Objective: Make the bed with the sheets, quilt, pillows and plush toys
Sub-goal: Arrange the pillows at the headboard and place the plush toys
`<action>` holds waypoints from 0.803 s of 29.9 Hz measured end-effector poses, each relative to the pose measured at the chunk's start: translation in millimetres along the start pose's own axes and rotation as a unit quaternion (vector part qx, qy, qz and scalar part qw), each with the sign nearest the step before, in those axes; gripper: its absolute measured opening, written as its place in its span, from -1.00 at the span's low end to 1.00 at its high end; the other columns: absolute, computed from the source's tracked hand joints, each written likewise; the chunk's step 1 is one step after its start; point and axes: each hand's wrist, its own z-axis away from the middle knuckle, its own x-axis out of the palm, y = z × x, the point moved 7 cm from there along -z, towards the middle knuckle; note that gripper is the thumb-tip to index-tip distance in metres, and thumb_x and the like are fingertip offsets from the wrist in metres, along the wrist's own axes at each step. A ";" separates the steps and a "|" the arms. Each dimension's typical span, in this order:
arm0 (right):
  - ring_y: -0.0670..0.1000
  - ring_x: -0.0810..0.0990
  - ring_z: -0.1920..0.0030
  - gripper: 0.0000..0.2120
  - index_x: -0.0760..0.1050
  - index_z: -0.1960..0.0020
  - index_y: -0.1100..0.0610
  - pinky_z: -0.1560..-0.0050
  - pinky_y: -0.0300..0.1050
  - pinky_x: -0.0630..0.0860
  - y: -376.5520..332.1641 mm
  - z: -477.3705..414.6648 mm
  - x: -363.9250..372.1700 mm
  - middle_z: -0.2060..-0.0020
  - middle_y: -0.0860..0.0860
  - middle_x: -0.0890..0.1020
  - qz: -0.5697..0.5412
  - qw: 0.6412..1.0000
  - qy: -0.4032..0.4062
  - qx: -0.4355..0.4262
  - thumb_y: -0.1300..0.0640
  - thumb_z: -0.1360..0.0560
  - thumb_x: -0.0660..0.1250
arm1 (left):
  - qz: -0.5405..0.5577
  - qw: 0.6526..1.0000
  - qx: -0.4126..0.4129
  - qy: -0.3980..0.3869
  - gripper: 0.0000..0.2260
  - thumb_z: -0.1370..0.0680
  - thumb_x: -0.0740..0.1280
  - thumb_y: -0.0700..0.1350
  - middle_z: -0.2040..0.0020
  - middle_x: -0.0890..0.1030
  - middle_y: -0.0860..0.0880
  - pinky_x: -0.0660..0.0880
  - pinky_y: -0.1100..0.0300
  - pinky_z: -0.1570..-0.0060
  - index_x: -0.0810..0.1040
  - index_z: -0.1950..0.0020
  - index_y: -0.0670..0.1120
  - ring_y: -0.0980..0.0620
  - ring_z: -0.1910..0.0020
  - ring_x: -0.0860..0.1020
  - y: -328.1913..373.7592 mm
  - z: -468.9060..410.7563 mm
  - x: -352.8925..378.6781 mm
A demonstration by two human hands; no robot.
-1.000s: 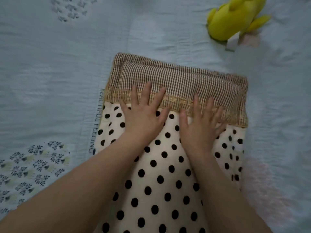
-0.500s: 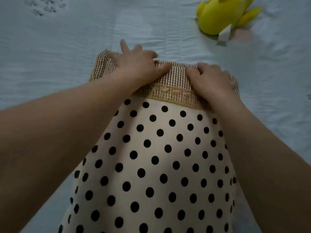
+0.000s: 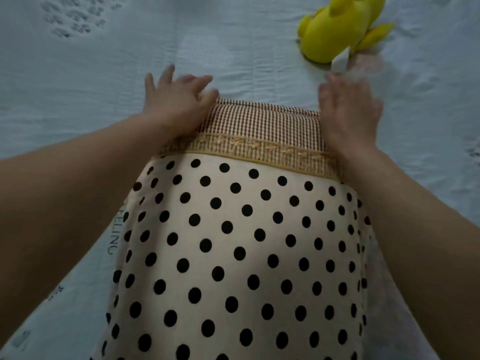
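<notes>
Both hands slid outward to the far corners since half a second ago: left hand (image 3: 176, 102) and right hand (image 3: 348, 113) lie flat, fingers spread, gripping nothing. Pillow (image 3: 233, 242), cream with black dots and a gingham far band, lies on pale blue sheet (image 3: 78, 105). Yellow plush toy (image 3: 335, 29) sits near the right fingertips; bare sheet to the left

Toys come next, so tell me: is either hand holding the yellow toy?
No, the left hand and right hand lie open on the pillow; the yellow plush toy sits beyond.
</notes>
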 end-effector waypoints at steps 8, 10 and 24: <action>0.09 0.11 -0.52 -0.46 0.01 -0.57 0.00 -0.48 0.19 0.10 51.4 72.1 26.4 -0.55 0.04 0.12 -0.134 0.985 -0.058 0.094 -0.14 -0.63 -0.10 | 0.233 0.972 -0.029 -0.021 -0.46 -0.63 -0.01 0.24 -0.60 0.00 -0.06 -0.09 -0.14 -0.51 0.05 -0.59 0.09 -0.10 -0.57 -0.06 -20.5 47.7 36.0; 0.00 0.00 -0.55 -0.40 -0.09 -0.59 -0.05 -0.52 0.17 0.02 49.8 98.9 37.6 -0.57 -0.04 0.02 -0.146 0.981 -0.092 0.089 -0.24 -0.61 -0.14 | 0.257 0.965 -0.042 -0.043 -0.46 -0.64 -0.01 0.23 -0.60 -0.02 -0.05 -0.10 -0.12 -0.52 0.03 -0.59 0.11 -0.06 -0.57 -0.07 -21.2 53.7 40.2; 0.13 -0.20 -0.56 -0.43 -0.06 -0.55 -0.23 -0.46 0.38 -0.12 -30.7 209.5 -21.0 -0.58 -0.06 -0.12 -0.070 0.995 0.039 0.060 -0.33 -0.56 -0.21 | 0.129 0.988 0.028 0.084 -0.42 -0.56 -0.16 0.35 -0.57 -0.30 0.04 -0.26 -0.26 -0.46 -0.20 -0.55 0.26 -0.04 -0.52 -0.38 45.6 186.5 12.7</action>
